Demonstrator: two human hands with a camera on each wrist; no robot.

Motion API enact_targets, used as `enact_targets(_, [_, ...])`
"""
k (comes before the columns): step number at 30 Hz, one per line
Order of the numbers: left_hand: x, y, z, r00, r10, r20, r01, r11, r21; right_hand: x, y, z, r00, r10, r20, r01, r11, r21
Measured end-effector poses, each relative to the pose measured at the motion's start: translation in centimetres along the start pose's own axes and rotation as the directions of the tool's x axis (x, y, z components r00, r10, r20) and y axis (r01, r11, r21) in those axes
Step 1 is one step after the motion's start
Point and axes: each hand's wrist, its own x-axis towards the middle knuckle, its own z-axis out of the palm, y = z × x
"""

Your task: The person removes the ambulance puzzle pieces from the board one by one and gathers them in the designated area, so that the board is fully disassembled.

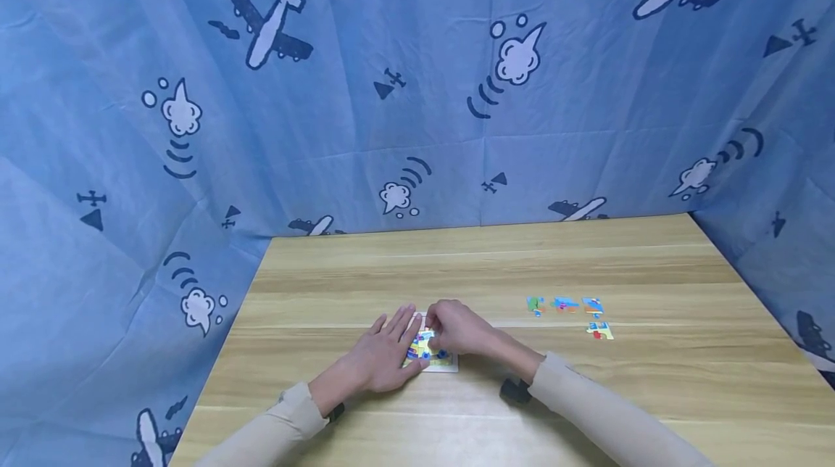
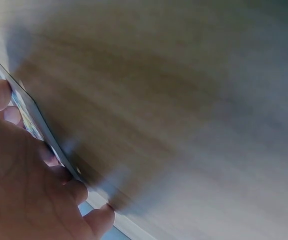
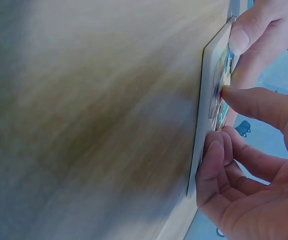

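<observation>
A small jigsaw puzzle board (image 1: 446, 365) with a pale rim and a colourful picture lies flat on the table. My left hand (image 1: 385, 354) rests on its left side with fingers spread; in the left wrist view the board's edge (image 2: 46, 131) runs along under the fingers. At the board's upper right, my right hand (image 1: 462, 331) has its fingers curled down. The right wrist view shows its thumb (image 3: 244, 100) and index finger bent about a puzzle piece at the board's surface. The hands hide much of the picture, and the piece's outline is hard to make out.
Several loose puzzle pieces lie to the right on the wooden table (image 1: 522, 257): a green one (image 1: 535, 305), a blue one (image 1: 565, 304), another blue one (image 1: 593, 306) and a yellowish one (image 1: 600, 331). A blue curtain (image 1: 430, 90) with airplanes surrounds the table.
</observation>
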Motion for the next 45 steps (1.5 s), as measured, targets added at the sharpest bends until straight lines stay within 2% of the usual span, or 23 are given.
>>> enact_targets(10, [0.0,0.1,-0.1,1.0,-0.005,0.009,0.005,1.0,0.011,-0.6,0.0,-0.3,0.998,-0.035,-0.046,0.037,0.998,0.042])
enact_targets(21, [0.0,0.1,0.2,1.0,-0.005,-0.003,0.005,1.0,-0.004,-1.0,0.3,-0.4,0.995,-0.035,-0.094,0.045,0.993,0.108])
enact_targets(26, [0.1,0.0,0.2,1.0,-0.002,-0.011,0.002,1.0,0.0,-1.1,0.4,-0.4,0.995,-0.042,-0.089,0.059,0.978,0.202])
enact_targets(30, [0.1,-0.1,0.2,1.0,-0.005,-0.01,0.005,1.0,-0.001,-1.1,0.5,-0.3,0.997,-0.042,-0.071,0.062,0.95,0.307])
enact_targets(33, [0.1,-0.1,0.2,1.0,-0.005,-0.006,0.005,1.0,-0.004,-1.1,0.6,-0.2,0.998,-0.033,-0.059,0.052,0.936,0.349])
enact_targets(39, [0.1,0.0,0.2,1.0,-0.006,0.003,0.006,1.0,0.003,-1.2,0.5,-0.3,0.999,0.002,-0.054,0.019,0.927,0.374])
enact_targets(45, [0.0,0.0,0.1,1.0,-0.009,-0.006,0.009,1.0,0.009,-1.5,0.5,-1.3,0.996,0.014,-0.093,0.024,0.922,0.387])
